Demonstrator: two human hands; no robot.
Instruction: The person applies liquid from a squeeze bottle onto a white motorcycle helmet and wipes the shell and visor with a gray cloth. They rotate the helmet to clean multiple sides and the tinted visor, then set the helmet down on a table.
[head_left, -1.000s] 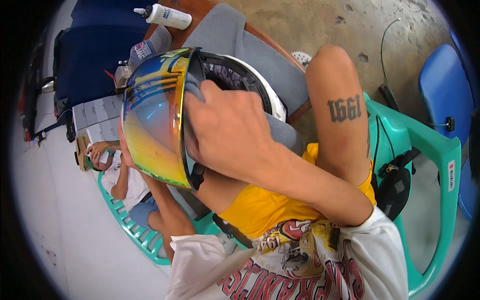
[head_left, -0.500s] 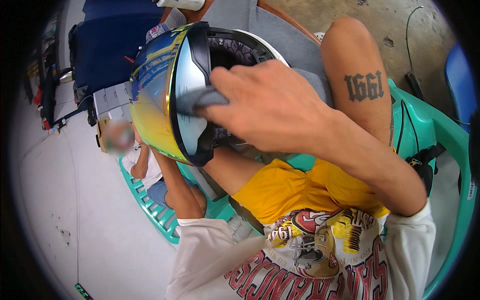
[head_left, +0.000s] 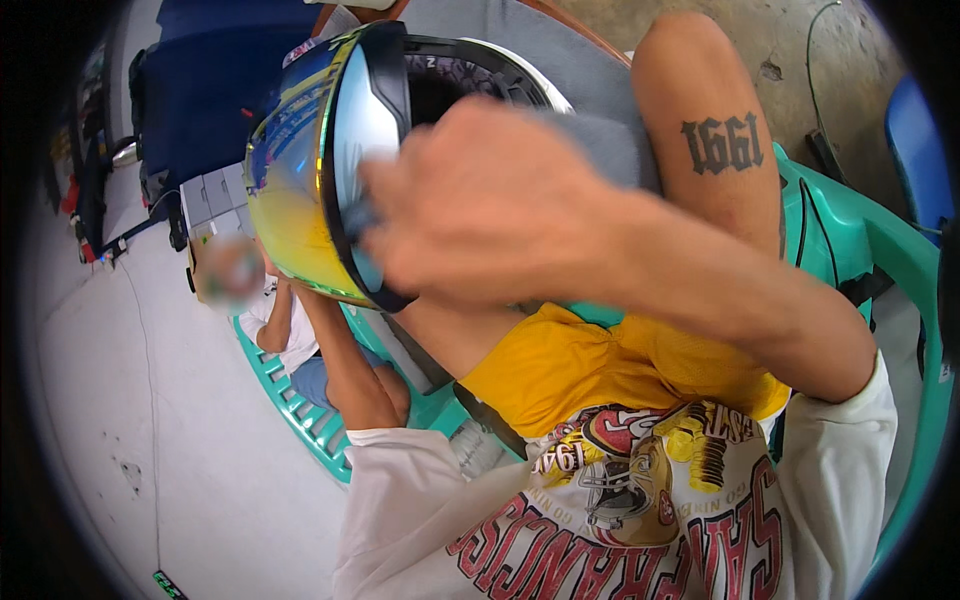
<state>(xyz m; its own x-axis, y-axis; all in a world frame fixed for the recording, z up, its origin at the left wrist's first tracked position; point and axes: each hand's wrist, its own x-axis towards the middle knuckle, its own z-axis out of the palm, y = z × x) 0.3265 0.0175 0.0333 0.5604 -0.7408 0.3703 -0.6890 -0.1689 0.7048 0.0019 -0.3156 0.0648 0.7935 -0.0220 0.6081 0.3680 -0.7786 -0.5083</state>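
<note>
One white shirt (head_left: pixel 400 520) with big red lettering (head_left: pixel 620 558), then a mirror-fronted helmet (head_left: pixel 290 190) up over the left thigh (head_left: pixel 465 335). Left hand (head_left: pixel 268 263) is mostly hidden behind it, can't tell its grip. Right hand (head_left: pixel 480 205) is blurry, curled at the visor (head_left: pixel 368 115)'s inside around a grey cloth (head_left: pixel 363 217); half a second ago more cloth showed.

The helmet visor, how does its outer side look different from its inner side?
The outer side is glossy and mirror-like, blue above and yellow below, while the inner side is pale blue. The outer side faces the picture's left, whereas the inner side faces toward the right hand. The outer side shows broadly; the inner side is a narrower strip, partly covered by the hand. Both curve.
</note>
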